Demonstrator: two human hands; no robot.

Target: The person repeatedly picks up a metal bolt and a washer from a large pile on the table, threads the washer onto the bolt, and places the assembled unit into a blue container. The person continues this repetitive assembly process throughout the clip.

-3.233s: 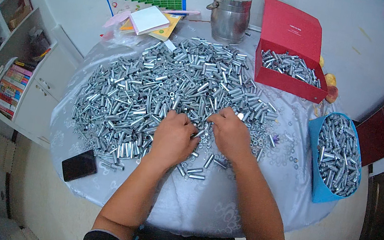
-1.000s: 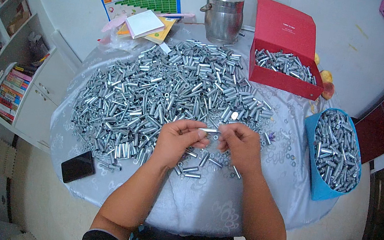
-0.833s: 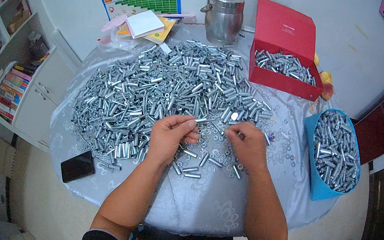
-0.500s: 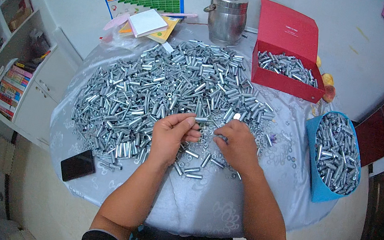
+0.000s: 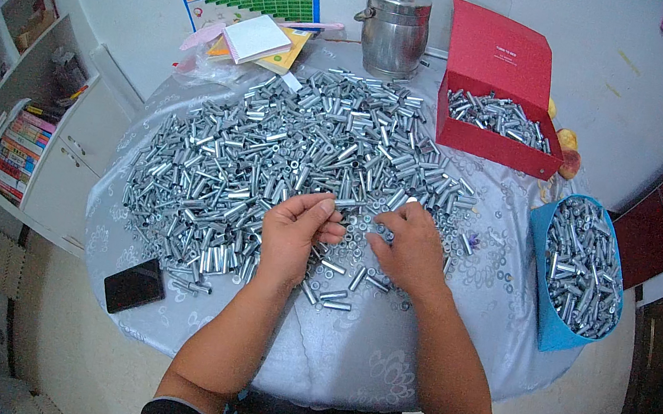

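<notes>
My left hand pinches a short metal tube between thumb and forefinger, its free end pointing right. A little to the right, my right hand is curled with its fingertips toward that tube. A few small metal rings show between its thumb and fingers; how firmly they are held is hard to see. Beyond both hands spreads a large pile of metal tubes. Loose tubes and flat washers lie on the cloth just below the hands.
A red open box and a blue basket, both holding metal tubes, stand on the right. A steel pot is at the back, notebooks back left. A black phone lies front left on the silvery tablecloth.
My right hand's fingers have shifted and lifted slightly, and the small rings between them now show more clearly. My left hand keeps its pinch on the tube, almost unmoved.
</notes>
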